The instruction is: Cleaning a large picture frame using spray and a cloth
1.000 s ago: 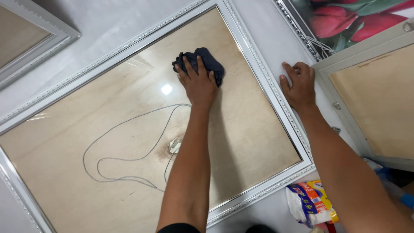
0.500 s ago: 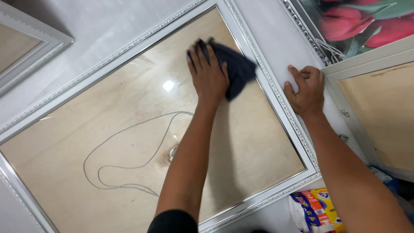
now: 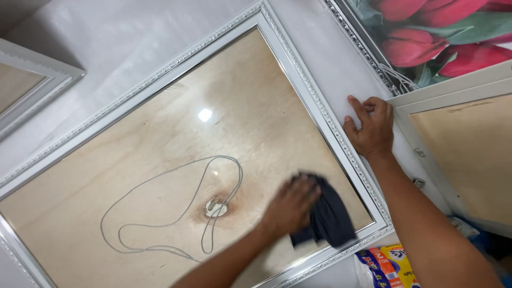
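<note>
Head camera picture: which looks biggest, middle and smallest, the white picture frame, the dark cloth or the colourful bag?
1. White picture frame, biggest by far.
2. Dark cloth, under the left hand.
3. Colourful bag; it is cut off at the edge, so second and third are unsure.

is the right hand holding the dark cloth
No, the right hand rests flat on the white surface beside the frame, while the left hand presses the dark cloth on the glass.

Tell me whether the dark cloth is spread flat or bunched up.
Bunched. The dark cloth lies crumpled in loose folds under the left hand on the glass of the white frame; motion blur hides finer detail.
</note>
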